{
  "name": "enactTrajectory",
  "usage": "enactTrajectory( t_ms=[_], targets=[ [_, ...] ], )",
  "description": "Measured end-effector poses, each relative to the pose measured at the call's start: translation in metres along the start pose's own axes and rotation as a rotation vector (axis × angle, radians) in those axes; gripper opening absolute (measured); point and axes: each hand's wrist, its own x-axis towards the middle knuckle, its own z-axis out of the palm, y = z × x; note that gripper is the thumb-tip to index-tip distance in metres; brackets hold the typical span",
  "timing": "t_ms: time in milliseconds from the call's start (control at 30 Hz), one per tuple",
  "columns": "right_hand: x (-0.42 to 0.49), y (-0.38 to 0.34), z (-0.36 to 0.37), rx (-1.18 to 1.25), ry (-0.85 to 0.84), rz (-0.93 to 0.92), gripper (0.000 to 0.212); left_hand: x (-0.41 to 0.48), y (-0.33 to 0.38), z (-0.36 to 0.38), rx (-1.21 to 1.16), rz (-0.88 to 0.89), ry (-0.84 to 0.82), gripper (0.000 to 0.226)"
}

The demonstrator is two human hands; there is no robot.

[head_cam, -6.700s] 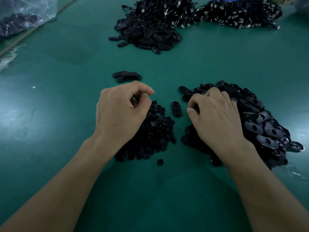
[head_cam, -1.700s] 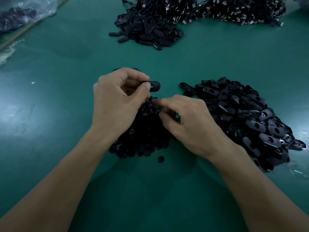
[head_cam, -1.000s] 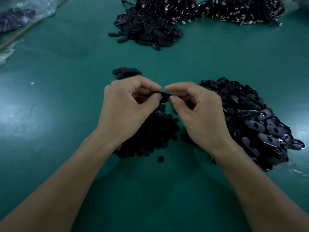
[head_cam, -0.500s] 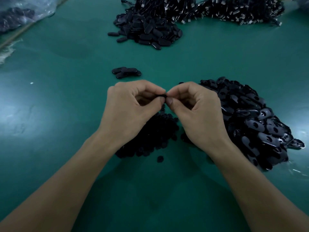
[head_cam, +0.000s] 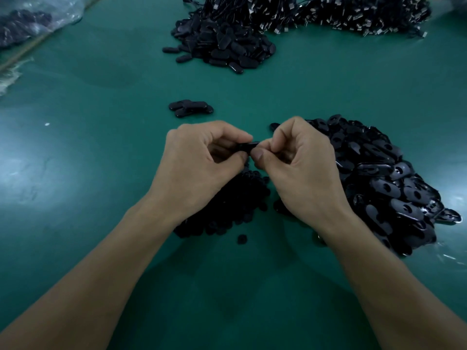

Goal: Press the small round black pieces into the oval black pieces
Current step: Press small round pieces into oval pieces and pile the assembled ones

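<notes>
My left hand [head_cam: 199, 162] and my right hand [head_cam: 300, 168] meet above the green table, fingertips together. Between them they pinch one oval black piece [head_cam: 249, 147], mostly hidden by the fingers. Whether a small round piece sits in it cannot be seen. Under my hands lies a pile of small round black pieces [head_cam: 227, 205], with one loose round piece [head_cam: 242, 239] in front of it. A large pile of oval black pieces [head_cam: 384, 183] with holes spreads to the right of my right hand.
A small cluster of oval pieces [head_cam: 190, 108] lies just beyond my hands. Farther back sit a heap of black oval parts [head_cam: 222, 46] and a heap of black cords with metal ends [head_cam: 353, 13]. A plastic bag [head_cam: 30, 18] lies at the far left.
My right hand left the round-piece pile and joined my left hand at the oval piece. Both hands now pinch it closely together, fingertips pressed in.
</notes>
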Motion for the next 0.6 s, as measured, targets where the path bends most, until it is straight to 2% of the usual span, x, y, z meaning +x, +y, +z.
enactTrajectory(
  t_ms=[133,267,500,600],
  targets=[
    [-0.0017,0.0034,0.0023,-0.014,0.071,0.024,0.043,-0.0027,-0.0005,0.0035,0.064,0.014,0.011,0.032],
    [-0.002,0.0045,0.0075,-0.028,0.098,0.036,0.043,-0.004,0.0007,0.0049,0.171,0.029,0.061,0.018],
    [-0.0025,-0.0014,0.0094,0.066,0.001,0.017,0.033,-0.0026,0.0041,0.0039,0.258,0.042,0.143,0.016],
    [-0.0014,-0.0014,0.0063,0.102,-0.016,-0.006,0.029,-0.0015,0.004,0.0025,0.247,0.031,0.13,0.018]
  ],
)
